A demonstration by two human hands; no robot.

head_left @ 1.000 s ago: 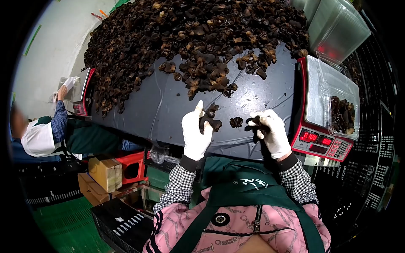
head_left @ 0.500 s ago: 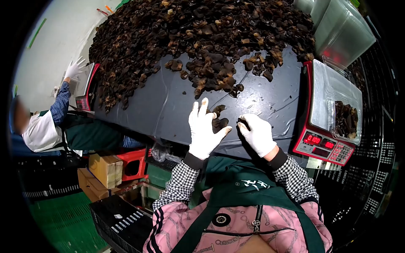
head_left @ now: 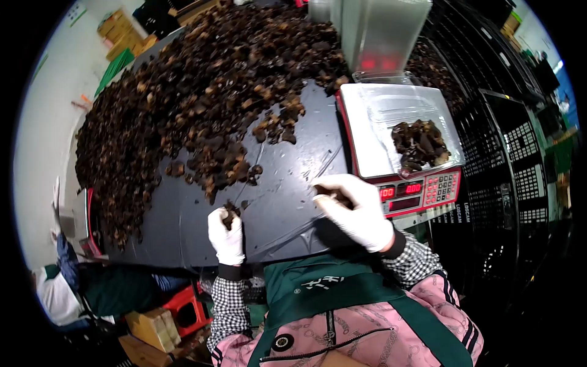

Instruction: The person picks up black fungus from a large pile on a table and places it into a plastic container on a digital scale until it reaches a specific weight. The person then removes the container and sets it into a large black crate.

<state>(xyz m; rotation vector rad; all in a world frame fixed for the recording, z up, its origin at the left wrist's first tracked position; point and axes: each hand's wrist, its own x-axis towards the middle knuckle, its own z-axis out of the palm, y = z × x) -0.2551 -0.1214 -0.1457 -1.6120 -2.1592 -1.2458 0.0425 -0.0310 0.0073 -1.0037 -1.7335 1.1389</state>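
Observation:
My gloved left hand (head_left: 226,238) is closed around a small clump of dark brown wood ear mushrooms (head_left: 230,216), just above the dark tabletop. My gloved right hand (head_left: 361,211) holds more wood ear mushrooms (head_left: 335,194) between thumb and fingers, close to the front left corner of a red and silver digital scale (head_left: 367,131). On that scale lies a clear plastic tray (head_left: 400,116) with a small heap of mushrooms (head_left: 420,145) in it. The scale's red digits are lit.
A large mushroom pile (head_left: 202,92) covers the back and left of the table (head_left: 281,202). Stacked clear containers (head_left: 385,37) stand behind the scale. Black crates (head_left: 513,140) line the right side. At far left, another person (head_left: 61,287) is beside a second scale (head_left: 90,226).
The view has turned right. My right hand has moved toward the scale with mushrooms in it. My left hand, spread before, has closed on a small clump.

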